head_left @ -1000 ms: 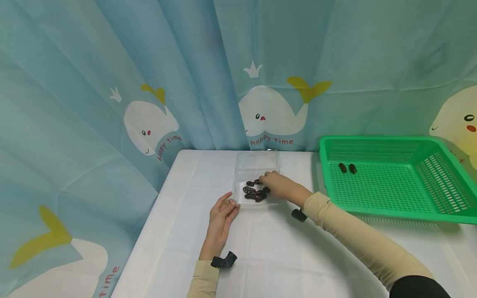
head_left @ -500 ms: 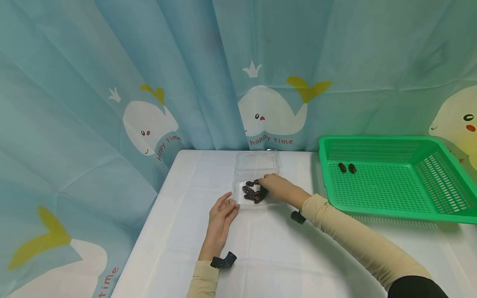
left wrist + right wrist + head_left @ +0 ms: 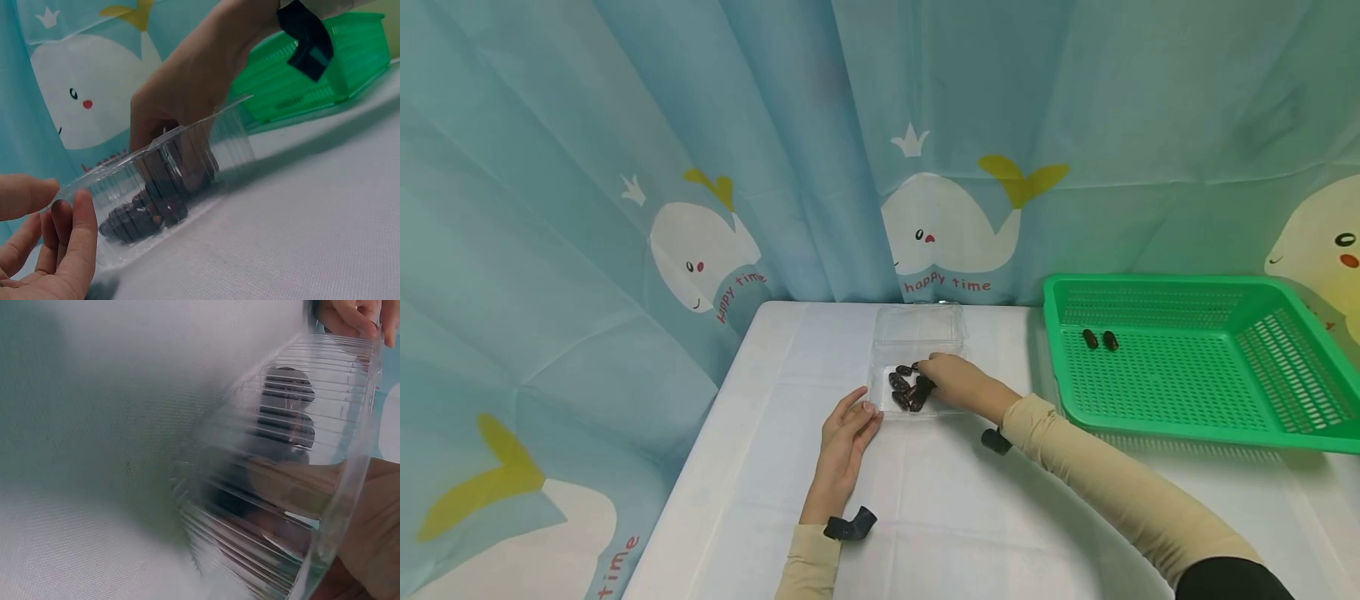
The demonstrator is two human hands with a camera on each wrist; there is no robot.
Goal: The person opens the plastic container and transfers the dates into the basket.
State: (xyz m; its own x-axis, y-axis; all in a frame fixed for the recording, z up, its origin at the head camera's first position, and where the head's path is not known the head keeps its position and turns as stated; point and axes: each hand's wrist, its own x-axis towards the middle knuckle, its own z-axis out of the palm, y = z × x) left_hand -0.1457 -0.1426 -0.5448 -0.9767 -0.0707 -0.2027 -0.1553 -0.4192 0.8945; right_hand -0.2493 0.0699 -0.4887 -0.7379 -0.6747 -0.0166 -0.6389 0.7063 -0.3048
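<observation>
A clear plastic clamshell box lies on the table with its lid folded back. Several dark brown dates are gathered in its base. My left hand pinches the box's near left rim between thumb and fingers. My right hand reaches into the box from the right, bent fingers down on a date at the right of the pile. The ribbed wall blurs those fingertips in both wrist views, and the hand covers the box's right side in the head view.
A green plastic basket stands to the right, with two dates at its far left inside. White cloth covers the table. Behind it hangs a blue curtain printed with whales.
My right hand has shifted slightly left within the box, and the dates by its fingers have moved left, closer to the others. My left hand has kept its place on the rim.
</observation>
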